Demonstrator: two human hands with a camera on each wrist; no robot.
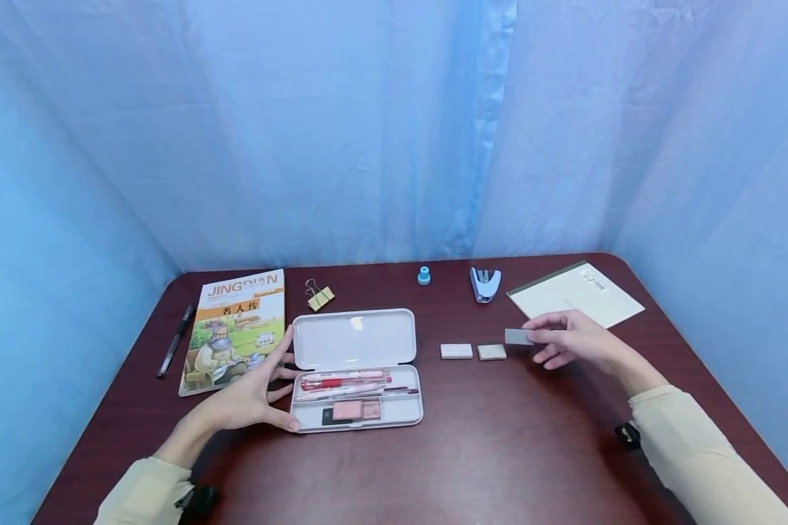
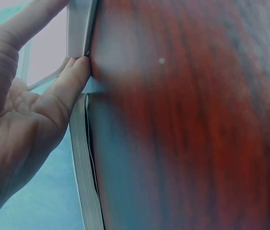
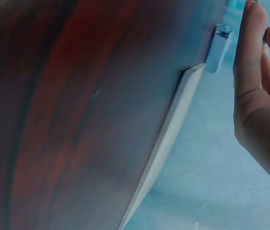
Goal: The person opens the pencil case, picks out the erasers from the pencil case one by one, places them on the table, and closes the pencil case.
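An open white pencil case (image 1: 354, 340) lies with its lid folded back. In its upper compartment are several pens (image 1: 344, 381); the lower one has a pink eraser (image 1: 348, 410) among small flat pieces. My left hand (image 1: 257, 394) touches the case's left side, thumb at the front corner and fingers spread; the left wrist view shows this hand (image 2: 34, 110) against its edge. My right hand (image 1: 574, 340) pinches a small grey rectangular piece (image 1: 517, 336) between thumb and fingers. Left of it lie a beige block (image 1: 492, 352) and a white block (image 1: 456, 351), both eraser-like.
A book (image 1: 236, 328) lies at the left, with a black pen (image 1: 176, 340) beside it. Toward the back are a gold binder clip (image 1: 320, 297), a small blue item (image 1: 423, 275) and a stapler (image 1: 484, 284). A notebook (image 1: 574, 294) lies behind the right hand.
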